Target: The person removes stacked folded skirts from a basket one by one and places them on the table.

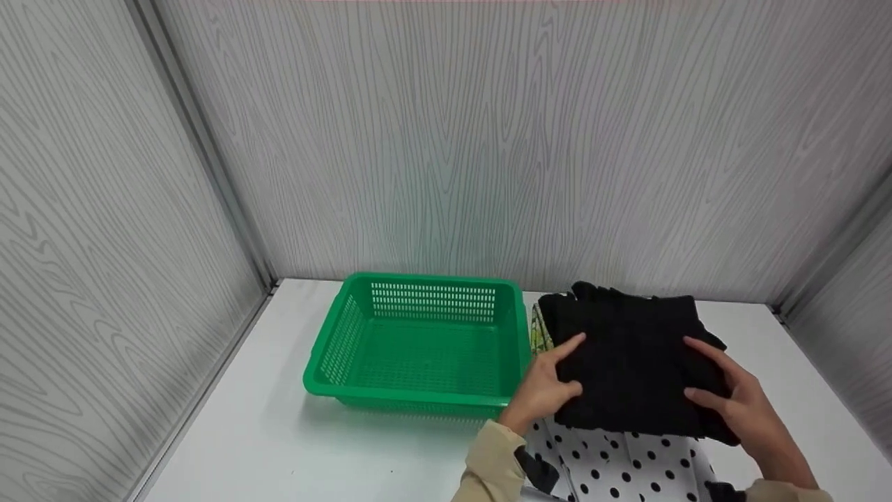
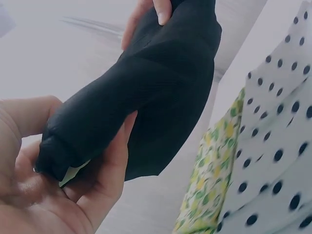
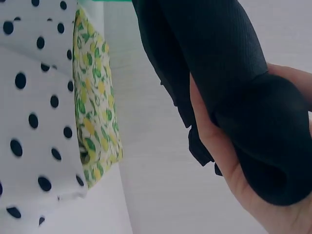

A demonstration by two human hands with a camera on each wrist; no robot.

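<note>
A folded black cloth garment [image 1: 631,362] is held up between both hands. My left hand [image 1: 545,387] grips its left edge, the thumb and index finger on the top face; in the left wrist view other fingers curl beneath the black fabric [image 2: 131,92]. At the right edge my right hand [image 1: 742,401] grips it the same way, and fingers pass under the cloth in the right wrist view. Below the garment lies white fabric with black dots [image 1: 620,464], on top of lemon-print fabric [image 3: 95,107]. Most of that pile is hidden in the head view.
Left of the hands stands a green plastic basket [image 1: 421,401] with slotted walls and nothing inside. It rests on a white table [image 1: 279,432]. Grey wood-grain panels [image 1: 446,139] rise behind and at both sides.
</note>
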